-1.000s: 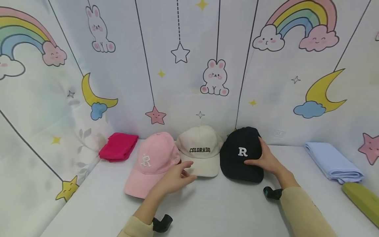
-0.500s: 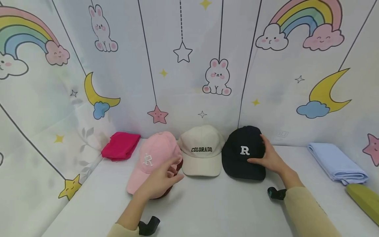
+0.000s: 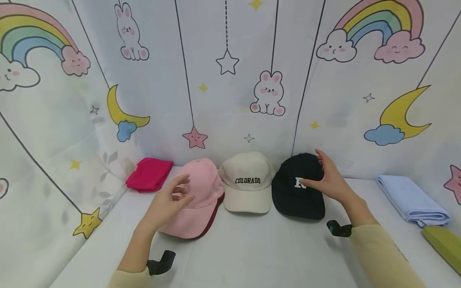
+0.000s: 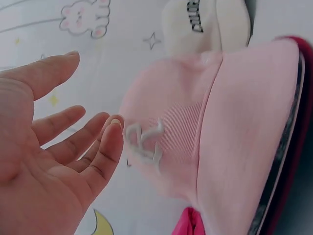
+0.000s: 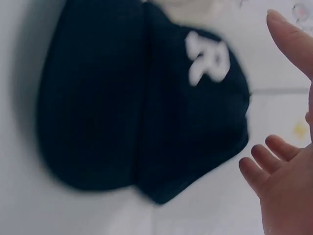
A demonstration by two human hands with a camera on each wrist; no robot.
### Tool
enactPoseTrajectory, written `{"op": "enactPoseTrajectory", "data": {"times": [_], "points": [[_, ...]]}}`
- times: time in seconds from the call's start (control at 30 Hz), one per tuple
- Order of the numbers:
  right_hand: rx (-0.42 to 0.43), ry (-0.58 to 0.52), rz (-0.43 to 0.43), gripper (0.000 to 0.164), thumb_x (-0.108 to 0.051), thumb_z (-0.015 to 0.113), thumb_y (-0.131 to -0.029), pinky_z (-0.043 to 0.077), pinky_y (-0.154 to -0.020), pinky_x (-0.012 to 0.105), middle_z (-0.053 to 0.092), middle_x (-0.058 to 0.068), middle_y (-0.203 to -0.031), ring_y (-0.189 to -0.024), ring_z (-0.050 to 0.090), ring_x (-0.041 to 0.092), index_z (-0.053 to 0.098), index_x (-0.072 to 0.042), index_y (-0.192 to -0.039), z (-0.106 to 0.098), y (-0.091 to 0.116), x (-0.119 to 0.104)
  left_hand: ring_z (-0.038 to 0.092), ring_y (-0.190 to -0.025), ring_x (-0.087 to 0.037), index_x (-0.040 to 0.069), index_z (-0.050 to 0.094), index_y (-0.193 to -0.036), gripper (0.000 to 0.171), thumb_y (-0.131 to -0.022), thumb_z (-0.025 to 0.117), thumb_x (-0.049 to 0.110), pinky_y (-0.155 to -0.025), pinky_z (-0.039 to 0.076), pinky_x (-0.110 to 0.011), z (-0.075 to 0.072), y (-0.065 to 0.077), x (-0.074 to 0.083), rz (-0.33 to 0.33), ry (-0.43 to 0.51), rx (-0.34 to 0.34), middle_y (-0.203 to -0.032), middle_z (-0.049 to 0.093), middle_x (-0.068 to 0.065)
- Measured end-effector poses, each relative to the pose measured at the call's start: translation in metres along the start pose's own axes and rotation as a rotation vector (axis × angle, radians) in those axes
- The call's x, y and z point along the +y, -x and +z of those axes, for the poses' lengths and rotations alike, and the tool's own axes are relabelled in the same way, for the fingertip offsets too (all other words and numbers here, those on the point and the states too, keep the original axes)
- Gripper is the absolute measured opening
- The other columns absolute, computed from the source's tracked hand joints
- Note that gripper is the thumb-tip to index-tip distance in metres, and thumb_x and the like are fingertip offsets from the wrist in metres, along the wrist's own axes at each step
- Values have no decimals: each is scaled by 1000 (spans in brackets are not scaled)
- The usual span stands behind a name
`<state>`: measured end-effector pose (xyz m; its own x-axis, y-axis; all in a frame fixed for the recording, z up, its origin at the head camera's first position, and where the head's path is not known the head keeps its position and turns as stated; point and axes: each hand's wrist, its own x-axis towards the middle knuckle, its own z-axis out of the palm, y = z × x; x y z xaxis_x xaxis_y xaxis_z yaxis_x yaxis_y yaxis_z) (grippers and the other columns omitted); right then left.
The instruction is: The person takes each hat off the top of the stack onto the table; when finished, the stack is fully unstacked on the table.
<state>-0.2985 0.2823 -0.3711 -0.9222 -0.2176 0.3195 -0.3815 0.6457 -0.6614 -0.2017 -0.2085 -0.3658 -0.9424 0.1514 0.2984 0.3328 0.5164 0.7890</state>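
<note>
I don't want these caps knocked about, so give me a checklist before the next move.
1. Right hand apart from the black cap: ok, a gap shows in the right wrist view.
2. Left hand holding nothing: ok.
3. Left fingertips off the pink cap: cannot tell, they overlap it in view.
4. Nothing under the pink cap: not ok, a dark red brim shows beneath.
5. Cream cap lettering facing forward: ok, COLORADO is readable.

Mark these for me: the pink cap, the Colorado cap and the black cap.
Pink cap (image 4: 222, 132): left wrist view, on the brim near the crown seam.
Colorado cap (image 3: 247, 187): head view, on the crown just below the lettering.
Black cap (image 5: 168, 107): right wrist view, on the crown near the brim seam.
</note>
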Motion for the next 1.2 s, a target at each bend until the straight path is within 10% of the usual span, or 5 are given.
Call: {"op": "enactPoseTrajectory", "data": {"times": [0.47, 1.2], "points": [[-23, -124, -203, 110, -23, 87, -81, 26, -114, 58, 23, 15, -162, -145, 27, 37, 14, -13, -162, 64, -31, -72, 55, -121, -36, 8, 41, -152, 71, -92, 76, 22, -97, 49, -49, -28, 1, -28, -76, -32, 116, -143, 51, -16], [-103, -404, -250, 84, -25, 82, -85, 45, -101, 54, 52, 16, -132, -119, 53, 37, 37, -8, -154, 193, -40, -157, 50, -126, -45, 3, 31, -155, 84, -93, 69, 44, -92, 53, -51, -34, 11, -71, -384, -70, -104, -143, 47, -27]]}}
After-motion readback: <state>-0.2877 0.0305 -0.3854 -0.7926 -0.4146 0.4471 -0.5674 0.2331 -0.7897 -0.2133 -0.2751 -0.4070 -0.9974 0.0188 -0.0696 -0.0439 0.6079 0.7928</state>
